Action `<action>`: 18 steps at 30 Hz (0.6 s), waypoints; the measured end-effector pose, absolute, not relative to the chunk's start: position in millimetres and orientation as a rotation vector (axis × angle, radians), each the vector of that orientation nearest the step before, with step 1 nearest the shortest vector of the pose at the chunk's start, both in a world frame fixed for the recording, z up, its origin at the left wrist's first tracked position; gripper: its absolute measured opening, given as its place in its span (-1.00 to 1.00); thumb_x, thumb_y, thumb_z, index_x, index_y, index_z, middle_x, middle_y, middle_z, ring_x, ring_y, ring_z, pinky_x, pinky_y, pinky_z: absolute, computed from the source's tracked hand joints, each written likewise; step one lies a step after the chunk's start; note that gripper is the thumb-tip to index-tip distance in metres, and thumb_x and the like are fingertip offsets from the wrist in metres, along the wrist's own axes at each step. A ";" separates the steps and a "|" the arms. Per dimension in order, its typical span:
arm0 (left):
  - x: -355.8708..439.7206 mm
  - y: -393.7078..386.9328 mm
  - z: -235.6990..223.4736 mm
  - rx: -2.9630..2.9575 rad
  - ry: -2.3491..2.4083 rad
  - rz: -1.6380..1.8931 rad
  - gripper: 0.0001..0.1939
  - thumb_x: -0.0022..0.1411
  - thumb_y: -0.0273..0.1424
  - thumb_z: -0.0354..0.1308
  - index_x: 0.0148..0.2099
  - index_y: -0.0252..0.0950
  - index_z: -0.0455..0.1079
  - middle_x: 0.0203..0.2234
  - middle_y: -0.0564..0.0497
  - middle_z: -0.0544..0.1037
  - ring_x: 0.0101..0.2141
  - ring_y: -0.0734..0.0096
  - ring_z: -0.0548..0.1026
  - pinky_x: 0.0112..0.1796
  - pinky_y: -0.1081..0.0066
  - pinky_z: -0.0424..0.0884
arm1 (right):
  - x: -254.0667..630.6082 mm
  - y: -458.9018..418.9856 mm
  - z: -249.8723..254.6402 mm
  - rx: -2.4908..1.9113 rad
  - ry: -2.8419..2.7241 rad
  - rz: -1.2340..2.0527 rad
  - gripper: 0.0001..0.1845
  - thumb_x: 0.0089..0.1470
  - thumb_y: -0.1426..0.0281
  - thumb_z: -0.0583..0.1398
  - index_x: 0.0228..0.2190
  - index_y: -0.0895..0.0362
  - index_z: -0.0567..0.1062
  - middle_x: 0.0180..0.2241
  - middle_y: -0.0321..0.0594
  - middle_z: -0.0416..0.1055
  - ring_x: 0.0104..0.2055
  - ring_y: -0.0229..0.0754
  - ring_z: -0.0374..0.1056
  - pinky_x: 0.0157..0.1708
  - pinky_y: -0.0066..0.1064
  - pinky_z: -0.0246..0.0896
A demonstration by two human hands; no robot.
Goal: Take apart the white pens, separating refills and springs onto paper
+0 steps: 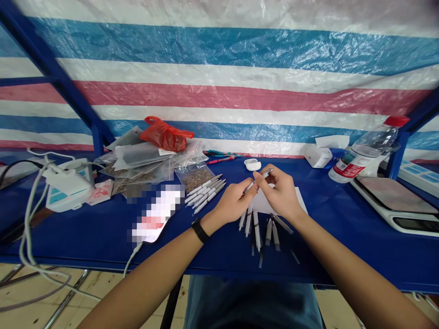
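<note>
Both your hands, left (238, 201) and right (279, 191), meet over the blue tabletop (219, 246), the fingers of each clamped on one slim silver-and-white pen (259, 179) between them, tilted up to the right. White paper (301, 199) lies under your right hand. Loose pen parts (257, 230) spread just in front of your hands, toward you. To the left lie a row of white pens (205, 192) and a lit phone (157, 217); behind your hands sits a small white case (253, 165).
</note>
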State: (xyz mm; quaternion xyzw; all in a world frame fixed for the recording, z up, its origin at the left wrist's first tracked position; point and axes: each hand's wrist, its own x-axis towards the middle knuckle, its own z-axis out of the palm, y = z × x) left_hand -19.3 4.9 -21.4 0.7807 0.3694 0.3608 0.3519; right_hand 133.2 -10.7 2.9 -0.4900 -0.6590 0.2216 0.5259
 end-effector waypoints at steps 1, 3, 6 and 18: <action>-19.5 5.0 -21.6 2.026 0.953 0.929 -0.65 0.46 -0.16 -0.08 -0.35 -0.23 0.18 -0.66 0.19 0.18 -0.62 0.51 0.18 -0.48 0.42 0.01 | 133.2 -10.8 3.1 -1.180 -1.571 0.520 -0.58 0.14 0.08 0.28 -0.57 0.04 0.32 -0.59 -0.30 0.35 -0.53 -0.21 0.22 -0.47 -0.34 0.14; -19.7 5.0 -22.3 2.038 0.942 0.918 -0.65 0.46 -0.16 -0.08 -0.36 -0.23 0.17 -0.67 0.20 0.17 -0.63 0.51 0.18 -0.49 0.42 0.00 | 133.0 -11.1 3.5 -1.195 -1.566 0.513 -0.56 0.13 0.07 0.29 -0.58 0.04 0.30 -0.61 -0.31 0.34 -0.55 -0.22 0.21 -0.51 -0.36 0.11; -19.5 4.7 -22.8 2.051 0.936 0.907 -0.63 0.47 -0.14 -0.08 -0.35 -0.24 0.20 -0.69 0.21 0.14 -0.64 0.51 0.17 -0.50 0.42 -0.02 | 132.7 -11.4 3.8 -1.195 -1.562 0.516 -0.55 0.13 0.06 0.29 -0.59 0.04 0.30 -0.63 -0.32 0.34 -0.57 -0.24 0.21 -0.53 -0.38 0.09; -21.6 4.6 -23.0 2.087 0.962 0.908 -0.68 0.48 -0.21 -0.05 -0.21 -0.30 0.38 -0.68 0.21 0.22 -0.64 0.53 0.20 -0.51 0.44 -0.02 | 131.9 -9.4 -0.9 -1.166 -1.618 0.512 -0.62 0.16 0.08 0.23 -0.53 0.06 0.38 -0.57 -0.30 0.34 -0.54 -0.23 0.23 -0.50 -0.38 0.13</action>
